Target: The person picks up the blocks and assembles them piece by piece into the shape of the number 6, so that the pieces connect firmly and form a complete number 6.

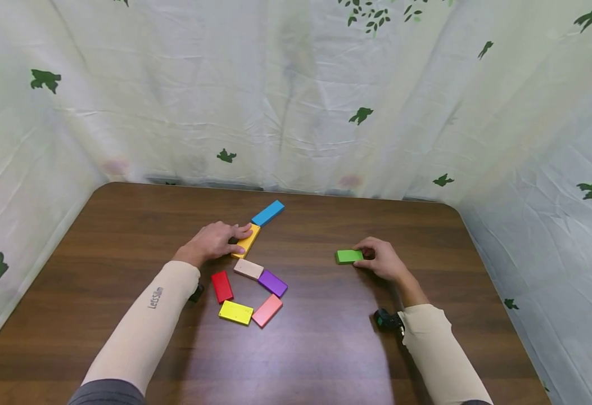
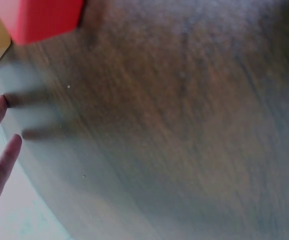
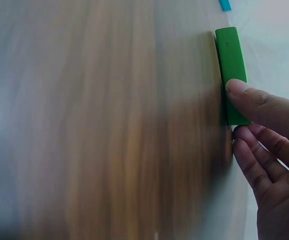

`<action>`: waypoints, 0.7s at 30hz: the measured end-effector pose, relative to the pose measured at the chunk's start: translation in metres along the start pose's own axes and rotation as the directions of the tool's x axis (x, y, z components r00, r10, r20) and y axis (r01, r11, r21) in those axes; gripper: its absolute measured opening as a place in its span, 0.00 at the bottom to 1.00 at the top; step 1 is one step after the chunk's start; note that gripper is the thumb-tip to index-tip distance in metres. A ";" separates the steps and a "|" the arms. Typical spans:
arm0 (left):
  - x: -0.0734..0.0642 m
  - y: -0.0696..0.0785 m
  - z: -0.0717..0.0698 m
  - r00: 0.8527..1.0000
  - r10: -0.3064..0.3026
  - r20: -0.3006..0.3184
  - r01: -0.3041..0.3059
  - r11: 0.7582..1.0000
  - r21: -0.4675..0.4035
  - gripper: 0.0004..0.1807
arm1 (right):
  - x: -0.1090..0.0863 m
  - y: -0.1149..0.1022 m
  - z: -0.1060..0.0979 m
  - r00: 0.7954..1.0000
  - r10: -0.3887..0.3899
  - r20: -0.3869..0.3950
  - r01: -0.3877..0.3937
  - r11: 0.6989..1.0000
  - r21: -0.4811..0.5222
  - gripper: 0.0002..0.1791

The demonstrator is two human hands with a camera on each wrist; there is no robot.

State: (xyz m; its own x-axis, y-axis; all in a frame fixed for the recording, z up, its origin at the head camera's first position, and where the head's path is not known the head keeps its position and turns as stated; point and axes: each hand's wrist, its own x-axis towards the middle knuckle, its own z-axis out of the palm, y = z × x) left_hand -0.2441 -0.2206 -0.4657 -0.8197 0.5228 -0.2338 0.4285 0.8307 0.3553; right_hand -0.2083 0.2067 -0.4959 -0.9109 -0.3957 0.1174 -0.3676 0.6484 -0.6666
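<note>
In the head view, my left hand (image 1: 216,239) rests its fingertips and thumb on top of an orange block (image 1: 247,243). Straight fingers of that hand show at the left edge of the left wrist view, near a red block (image 2: 44,17). My right hand (image 1: 380,260) grips one end of a green block (image 1: 347,257), thumb on one side and fingers on the other. The right wrist view shows this green block (image 3: 231,55) low over or on the table; contact cannot be told. Touching or nearly touching the orange block's far end is a blue block (image 1: 267,213).
Nearer on the brown wooden table (image 1: 326,337), a beige block (image 1: 248,269), purple block (image 1: 272,283), pink block (image 1: 267,311), yellow block (image 1: 236,313) and red block (image 1: 222,287) form a rough ring. White curtains (image 1: 296,112) with leaf patterns surround the table.
</note>
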 end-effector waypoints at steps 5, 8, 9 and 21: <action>0.000 0.000 0.000 1.000 -0.005 0.000 0.005 1.000 -0.007 0.35 | 0.012 -0.011 0.011 0.999 -0.011 0.034 0.011 1.000 0.010 0.17; 0.000 0.000 0.000 1.000 0.000 -0.004 0.000 1.000 -0.004 0.35 | 0.018 -0.017 0.016 0.998 -0.016 0.052 0.015 1.000 0.017 0.16; 0.000 0.000 0.000 1.000 -0.002 -0.006 0.002 1.000 -0.005 0.35 | 0.020 -0.019 0.018 0.998 -0.018 0.056 0.017 1.000 0.021 0.16; 0.000 0.000 -0.004 1.000 -0.016 0.001 0.016 1.000 0.016 0.35 | 0.041 -0.042 0.045 0.992 -0.092 0.088 0.089 0.995 0.039 0.16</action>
State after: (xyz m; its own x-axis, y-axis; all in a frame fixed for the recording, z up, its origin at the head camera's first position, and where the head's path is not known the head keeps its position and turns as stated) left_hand -0.2457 -0.2210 -0.4619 -0.8263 0.5096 -0.2400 0.4214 0.8419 0.3370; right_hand -0.2220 0.1344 -0.4960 -0.8531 -0.5092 0.1134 -0.4397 0.5848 -0.6817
